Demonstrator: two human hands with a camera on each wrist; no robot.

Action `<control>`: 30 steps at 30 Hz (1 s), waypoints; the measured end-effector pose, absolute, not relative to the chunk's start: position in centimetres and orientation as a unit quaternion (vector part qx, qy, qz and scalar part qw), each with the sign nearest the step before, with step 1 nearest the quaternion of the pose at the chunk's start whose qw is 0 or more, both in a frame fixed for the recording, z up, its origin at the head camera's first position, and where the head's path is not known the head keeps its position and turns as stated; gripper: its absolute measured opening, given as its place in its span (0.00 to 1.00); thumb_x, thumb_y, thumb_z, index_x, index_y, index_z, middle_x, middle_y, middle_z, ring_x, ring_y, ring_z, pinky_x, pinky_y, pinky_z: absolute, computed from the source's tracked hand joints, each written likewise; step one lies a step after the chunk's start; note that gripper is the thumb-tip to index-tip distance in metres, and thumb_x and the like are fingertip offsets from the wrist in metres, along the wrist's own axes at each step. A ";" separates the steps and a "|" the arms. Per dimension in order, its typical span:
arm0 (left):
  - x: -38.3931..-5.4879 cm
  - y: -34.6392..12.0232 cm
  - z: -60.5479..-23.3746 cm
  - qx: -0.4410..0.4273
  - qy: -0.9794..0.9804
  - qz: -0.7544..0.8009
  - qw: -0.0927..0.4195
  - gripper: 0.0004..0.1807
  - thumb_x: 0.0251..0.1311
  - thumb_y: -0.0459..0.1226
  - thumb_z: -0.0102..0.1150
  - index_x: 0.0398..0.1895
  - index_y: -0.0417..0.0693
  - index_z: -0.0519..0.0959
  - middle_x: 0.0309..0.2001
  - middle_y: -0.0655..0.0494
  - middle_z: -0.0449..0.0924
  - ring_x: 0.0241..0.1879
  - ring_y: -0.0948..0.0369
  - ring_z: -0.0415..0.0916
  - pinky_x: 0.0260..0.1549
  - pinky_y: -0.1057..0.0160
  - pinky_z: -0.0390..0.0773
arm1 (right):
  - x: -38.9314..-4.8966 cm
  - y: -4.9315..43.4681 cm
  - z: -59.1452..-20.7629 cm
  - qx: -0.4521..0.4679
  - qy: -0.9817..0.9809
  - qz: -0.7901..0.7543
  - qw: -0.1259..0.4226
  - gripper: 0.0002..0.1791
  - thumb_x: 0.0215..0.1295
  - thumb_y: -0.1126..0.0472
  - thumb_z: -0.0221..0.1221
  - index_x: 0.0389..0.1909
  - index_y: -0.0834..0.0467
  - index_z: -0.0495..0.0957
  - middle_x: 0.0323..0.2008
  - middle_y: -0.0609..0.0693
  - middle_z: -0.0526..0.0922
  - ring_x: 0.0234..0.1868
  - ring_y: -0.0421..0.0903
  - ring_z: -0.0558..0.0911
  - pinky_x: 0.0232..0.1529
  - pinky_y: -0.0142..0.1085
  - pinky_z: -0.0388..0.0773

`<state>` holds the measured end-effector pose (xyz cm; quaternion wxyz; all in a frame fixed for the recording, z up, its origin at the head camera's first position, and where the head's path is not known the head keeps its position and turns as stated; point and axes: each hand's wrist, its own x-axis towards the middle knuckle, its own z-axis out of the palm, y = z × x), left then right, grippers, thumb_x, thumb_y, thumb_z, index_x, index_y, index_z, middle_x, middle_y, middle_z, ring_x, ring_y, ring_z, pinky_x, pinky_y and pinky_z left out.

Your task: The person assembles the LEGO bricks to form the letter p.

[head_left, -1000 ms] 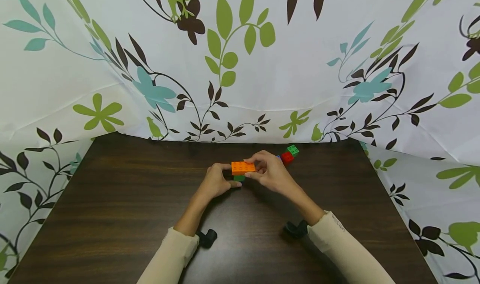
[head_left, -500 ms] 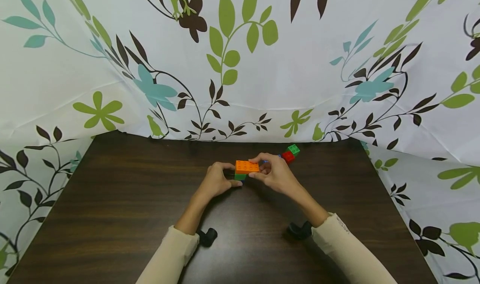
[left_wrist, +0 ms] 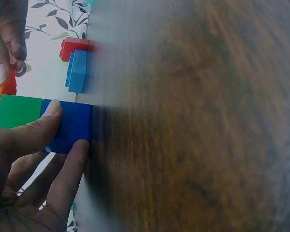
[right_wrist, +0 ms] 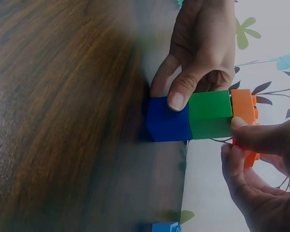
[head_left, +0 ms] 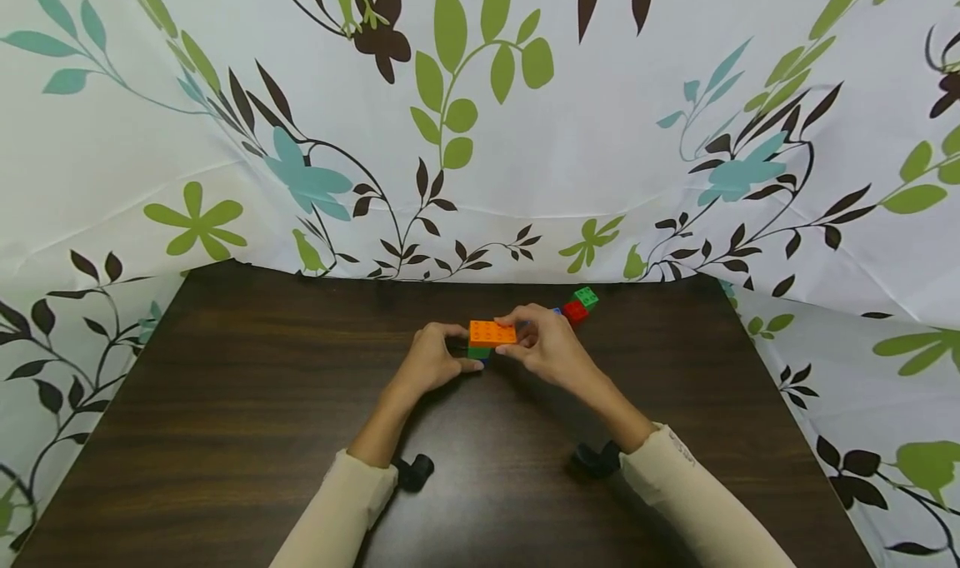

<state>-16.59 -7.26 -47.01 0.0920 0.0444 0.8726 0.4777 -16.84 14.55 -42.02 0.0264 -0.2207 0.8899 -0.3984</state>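
Observation:
A blue brick [right_wrist: 166,125] stands at the bottom of a small stack on the table, with a green brick [right_wrist: 210,116] on top of it. My left hand [head_left: 429,360] grips the blue brick low down, thumb on one side and fingers on the other. Over the green brick lies a longer orange brick [head_left: 491,333], studs up, its left end lined up with the green one and its right end jutting past. Thumb and fingers of my right hand [head_left: 547,343] pinch that jutting end. In the right wrist view, the orange brick sits right against the green brick's top.
Behind the right hand lie a red brick [head_left: 575,311] and a second green brick [head_left: 586,297]. Another blue brick [left_wrist: 78,71] is beside the red one, mostly hidden in the head view. A leaf-patterned cloth [head_left: 480,218] hangs along the dark wooden table's [head_left: 247,401] back edge.
The orange brick and right hand have moved slightly right, bringing the orange brick's left end over the green brick's edge. The left hand has stayed at the stack.

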 end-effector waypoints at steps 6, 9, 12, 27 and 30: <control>-16.6 -7.3 -47.1 0.043 0.871 0.481 0.091 0.26 0.52 0.37 0.85 0.55 0.41 0.88 0.61 0.40 0.86 0.67 0.41 0.79 0.70 0.37 0.76 | -16.7 14.4 -41.7 -0.227 0.896 -0.380 0.025 0.19 0.60 0.68 0.78 0.53 0.61 0.88 0.45 0.58 0.85 0.35 0.45 0.83 0.38 0.34 0.87; -16.6 -7.2 -47.2 0.041 0.870 0.481 0.095 0.26 0.53 0.37 0.85 0.55 0.41 0.88 0.62 0.40 0.86 0.67 0.41 0.79 0.69 0.37 0.76 | -16.8 14.3 -41.7 -0.229 0.900 -0.369 0.026 0.19 0.60 0.68 0.77 0.52 0.60 0.88 0.43 0.57 0.83 0.35 0.45 0.83 0.38 0.34 0.87; -16.6 -7.2 -47.2 0.038 0.871 0.480 0.096 0.26 0.52 0.37 0.85 0.55 0.41 0.88 0.62 0.40 0.86 0.67 0.41 0.78 0.69 0.37 0.76 | -16.8 14.3 -41.6 -0.232 0.904 -0.359 0.029 0.18 0.60 0.68 0.77 0.52 0.61 0.88 0.41 0.57 0.81 0.35 0.46 0.83 0.38 0.34 0.87; -16.6 -7.0 -46.9 0.036 0.874 0.475 0.093 0.26 0.52 0.37 0.85 0.54 0.41 0.88 0.60 0.40 0.87 0.66 0.42 0.79 0.69 0.39 0.77 | -16.8 13.8 -40.6 -0.241 0.912 -0.326 0.063 0.21 0.63 0.70 0.75 0.57 0.63 0.87 0.41 0.56 0.77 0.37 0.45 0.82 0.37 0.31 0.84; -16.5 -7.0 -46.9 0.035 0.875 0.474 0.094 0.26 0.52 0.37 0.85 0.55 0.41 0.88 0.60 0.40 0.87 0.67 0.40 0.77 0.69 0.38 0.76 | -16.8 13.7 -40.6 -0.242 0.913 -0.323 0.063 0.22 0.63 0.70 0.74 0.59 0.62 0.86 0.40 0.56 0.76 0.37 0.46 0.83 0.37 0.30 0.84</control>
